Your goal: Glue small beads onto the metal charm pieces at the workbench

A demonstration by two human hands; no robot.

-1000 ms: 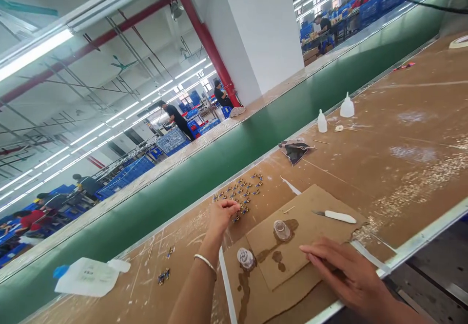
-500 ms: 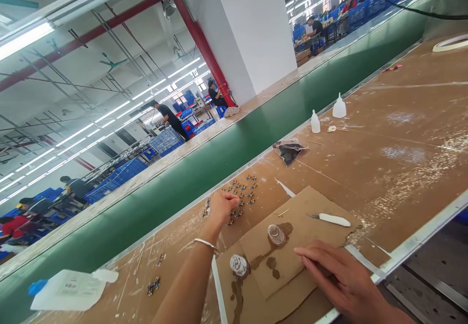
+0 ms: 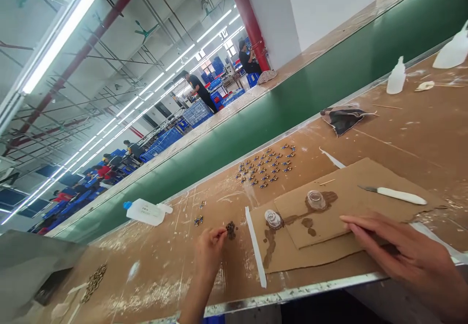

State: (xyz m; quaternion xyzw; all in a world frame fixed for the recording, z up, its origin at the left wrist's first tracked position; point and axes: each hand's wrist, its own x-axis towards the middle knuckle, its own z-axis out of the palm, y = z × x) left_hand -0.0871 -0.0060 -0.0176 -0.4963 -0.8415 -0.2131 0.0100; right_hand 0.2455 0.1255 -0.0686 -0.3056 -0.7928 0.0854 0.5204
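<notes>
My left hand point(image 3: 211, 250) is at a small heap of dark little parts point(image 3: 230, 229) near the front of the bench, thumb and forefinger pinched at its left side. Anything between those fingertips is too small to make out. My right hand point(image 3: 398, 251) hovers by the front edge of a cardboard sheet point(image 3: 351, 178), fingertips pressed together; whatever they hold, if anything, cannot be seen. Many small blue-and-gold pieces point(image 3: 268, 165) lie spread out behind the cardboard. On it stand a clear small cup point(image 3: 315, 200) and a whitish crusted cup point(image 3: 272, 219), with wet stains around them.
A white-handled knife point(image 3: 400, 195) and a thin stick point(image 3: 327, 182) lie on the cardboard. A bottle with a blue cap point(image 3: 146, 212) lies at left, and squeeze bottles point(image 3: 397, 76) stand at right. A dark cloth point(image 3: 343, 119) lies near the green conveyor belt point(image 3: 219, 143). People work beyond.
My left hand has moved from the spread blue-and-gold pieces back toward me to the dark heap. The view has turned left. My right hand stays beside the cardboard, its fingers still together.
</notes>
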